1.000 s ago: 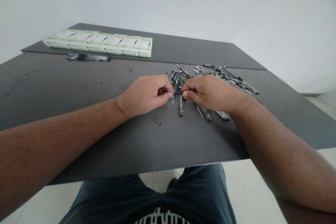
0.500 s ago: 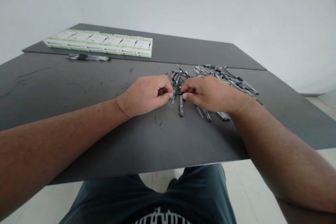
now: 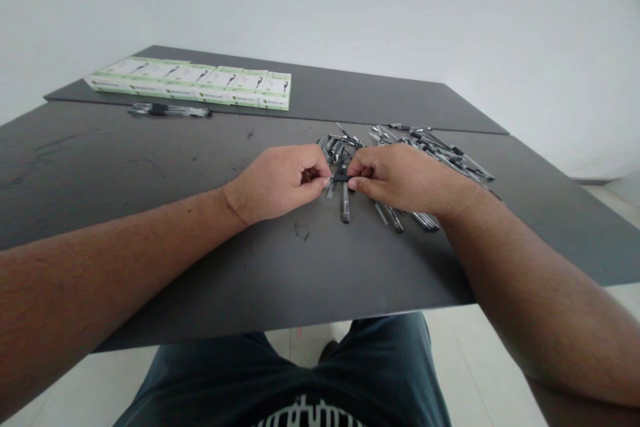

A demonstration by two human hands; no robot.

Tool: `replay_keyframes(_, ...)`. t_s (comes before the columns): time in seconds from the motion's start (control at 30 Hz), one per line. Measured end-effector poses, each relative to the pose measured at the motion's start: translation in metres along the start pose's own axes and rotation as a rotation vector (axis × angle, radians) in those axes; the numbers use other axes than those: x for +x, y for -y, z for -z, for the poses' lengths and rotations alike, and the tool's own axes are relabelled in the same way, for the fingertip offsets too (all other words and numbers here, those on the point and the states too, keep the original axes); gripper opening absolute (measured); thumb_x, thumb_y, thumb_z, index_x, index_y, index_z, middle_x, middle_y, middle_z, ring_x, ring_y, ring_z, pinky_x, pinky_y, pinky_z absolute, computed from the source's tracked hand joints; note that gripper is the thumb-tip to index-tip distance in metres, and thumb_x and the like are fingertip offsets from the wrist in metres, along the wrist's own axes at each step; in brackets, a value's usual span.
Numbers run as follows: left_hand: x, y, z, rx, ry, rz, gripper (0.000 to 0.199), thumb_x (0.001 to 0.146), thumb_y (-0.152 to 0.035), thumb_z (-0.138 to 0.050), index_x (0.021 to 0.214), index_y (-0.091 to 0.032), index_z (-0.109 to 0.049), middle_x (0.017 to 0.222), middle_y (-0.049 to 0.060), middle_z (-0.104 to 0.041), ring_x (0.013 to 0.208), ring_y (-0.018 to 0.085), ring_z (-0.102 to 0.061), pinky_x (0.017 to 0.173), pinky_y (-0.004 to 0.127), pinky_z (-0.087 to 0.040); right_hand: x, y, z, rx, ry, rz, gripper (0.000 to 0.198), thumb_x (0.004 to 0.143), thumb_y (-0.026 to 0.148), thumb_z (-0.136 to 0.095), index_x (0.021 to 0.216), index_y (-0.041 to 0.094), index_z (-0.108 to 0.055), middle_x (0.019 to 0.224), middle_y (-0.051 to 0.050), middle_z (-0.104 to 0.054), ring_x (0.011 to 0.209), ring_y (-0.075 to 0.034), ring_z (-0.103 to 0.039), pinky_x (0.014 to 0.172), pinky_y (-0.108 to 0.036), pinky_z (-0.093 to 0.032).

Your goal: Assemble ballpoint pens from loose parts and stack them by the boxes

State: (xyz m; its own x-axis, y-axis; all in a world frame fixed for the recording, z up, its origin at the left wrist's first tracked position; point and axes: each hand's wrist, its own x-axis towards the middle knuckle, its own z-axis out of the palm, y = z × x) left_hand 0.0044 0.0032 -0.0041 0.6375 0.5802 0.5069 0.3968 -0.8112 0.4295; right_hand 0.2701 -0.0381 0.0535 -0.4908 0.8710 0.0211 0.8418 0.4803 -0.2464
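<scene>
Between my two hands is a pen [image 3: 341, 178] with a black grip, held level above the table. My left hand [image 3: 290, 177] pinches its tip end between thumb and forefinger. My right hand [image 3: 395, 177] is closed on the black grip part, and the rest of the pen is hidden behind the fingers. Beneath the held pen, another clear pen [image 3: 345, 207] lies pointing toward me. A heap of small pen parts [image 3: 333, 147] sits just behind my fingertips. Loose pens [image 3: 450, 157] spread behind and beneath my right hand.
A row of white and green boxes [image 3: 190, 80] stands at the back left of the dark table [image 3: 280, 280]. In front of the boxes lies a bundle of pens [image 3: 170, 110]. The table's near edge runs just above my legs.
My right hand has shifted very slightly to the right, and a little more of the black grip shows between the hands. My left hand stays in place.
</scene>
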Motion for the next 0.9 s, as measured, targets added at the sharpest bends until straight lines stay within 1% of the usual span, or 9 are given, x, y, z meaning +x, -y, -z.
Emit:
replay_keyframes(0.1, -0.0004, 0.0003, -0.0002, -0.006, -0.007, -0.017, 0.011, 0.098, -0.031, -0.068, 0.097, -0.023, -0.075, 0.088, 0.001, -0.081, 0.077, 0.018, -0.073, 0.076, 0.031, -0.054, 0.0002, 0.0009, 0.0000, -0.043, 0.000, 0.025, 0.023, 0.109, 0.034, -0.066, 0.112, 0.022, -0.086, 0.090, -0.004, -0.084, 0.076, -0.020, -0.069, 0.074, -0.034, -0.043)
replay_keyframes(0.23, -0.0009, 0.0011, -0.0006, -0.010, -0.017, -0.027, 0.010, 0.098, -0.030, -0.068, 0.097, -0.023, -0.075, 0.088, 0.000, -0.081, 0.077, 0.018, -0.074, 0.076, 0.031, -0.054, 0.0003, -0.0003, -0.0012, 0.032, -0.010, 0.003, 0.018, 0.103, 0.033, -0.074, 0.114, 0.023, -0.085, 0.094, -0.002, -0.086, 0.081, -0.020, -0.073, 0.075, -0.032, -0.046)
replay_keyframes(0.3, -0.0007, 0.0014, -0.0006, -0.010, -0.010, -0.024, 0.010, 0.098, -0.030, -0.068, 0.097, -0.023, -0.075, 0.088, 0.000, -0.080, 0.078, 0.018, -0.074, 0.077, 0.031, -0.055, 0.0004, -0.0010, -0.0012, 0.027, -0.003, -0.003, 0.017, 0.103, 0.032, -0.075, 0.113, 0.023, -0.084, 0.092, -0.001, -0.085, 0.079, -0.020, -0.072, 0.075, -0.032, -0.045)
replay_keyframes(0.47, 0.0001, 0.0019, -0.0009, -0.009, -0.016, -0.031, 0.010, 0.098, -0.030, -0.068, 0.097, -0.023, -0.076, 0.088, 0.000, -0.081, 0.077, 0.017, -0.073, 0.076, 0.030, -0.054, 0.0003, -0.0004, 0.0000, -0.054, 0.019, 0.049, 0.025, 0.111, 0.033, -0.064, 0.110, 0.022, -0.086, 0.095, -0.005, -0.085, 0.080, -0.021, -0.071, 0.075, -0.034, -0.044)
replay_keyframes(0.57, 0.0002, 0.0018, -0.0014, -0.012, -0.013, -0.029, 0.010, 0.098, -0.029, -0.068, 0.097, -0.023, -0.076, 0.088, 0.000, -0.081, 0.077, 0.017, -0.074, 0.076, 0.030, -0.054, 0.0000, -0.0007, -0.0006, 0.010, 0.001, 0.016, 0.020, 0.106, 0.033, -0.072, 0.117, 0.023, -0.085, 0.096, -0.003, -0.086, 0.083, -0.021, -0.074, 0.077, -0.032, -0.046)
replay_keyframes(0.67, -0.0002, 0.0016, -0.0015, -0.009, -0.008, -0.024, 0.010, 0.098, -0.030, -0.068, 0.097, -0.023, -0.075, 0.087, 0.000, -0.081, 0.078, 0.018, -0.074, 0.075, 0.030, -0.054, 0.0002, -0.0010, -0.0005, 0.022, 0.003, -0.004, 0.017, 0.103, 0.033, -0.076, 0.115, 0.023, -0.084, 0.093, -0.001, -0.085, 0.081, -0.020, -0.073, 0.075, -0.031, -0.045)
replay_keyframes(0.73, -0.0004, 0.0016, -0.0012, -0.002, -0.008, -0.027, 0.010, 0.098, -0.030, -0.068, 0.097, -0.023, -0.076, 0.088, 0.000, -0.081, 0.077, 0.018, -0.074, 0.075, 0.030, -0.053, 0.0005, -0.0006, 0.0002, -0.021, 0.014, 0.017, 0.017, 0.106, 0.033, -0.071, 0.110, 0.023, -0.084, 0.091, -0.002, -0.084, 0.078, -0.020, -0.070, 0.074, -0.032, -0.043)
replay_keyframes(0.8, -0.0005, 0.0019, -0.0010, 0.002, -0.010, -0.037, 0.010, 0.098, -0.029, -0.068, 0.097, -0.023, -0.075, 0.088, 0.000, -0.081, 0.077, 0.017, -0.074, 0.075, 0.030, -0.053, 0.0005, 0.0000, 0.0008, -0.051, 0.019, 0.043, 0.023, 0.110, 0.034, -0.066, 0.107, 0.022, -0.085, 0.091, -0.004, -0.084, 0.078, -0.020, -0.069, 0.074, -0.033, -0.042)
replay_keyframes(0.9, -0.0004, 0.0024, -0.0009, 0.000, -0.014, -0.047, 0.010, 0.099, -0.029, -0.068, 0.097, -0.023, -0.075, 0.087, 0.000, -0.081, 0.077, 0.017, -0.074, 0.075, 0.030, -0.053, 0.0001, 0.0004, 0.0007, -0.022, 0.016, 0.031, 0.022, 0.109, 0.034, -0.068, 0.111, 0.022, -0.085, 0.095, -0.004, -0.085, 0.081, -0.021, -0.071, 0.075, -0.033, -0.043)
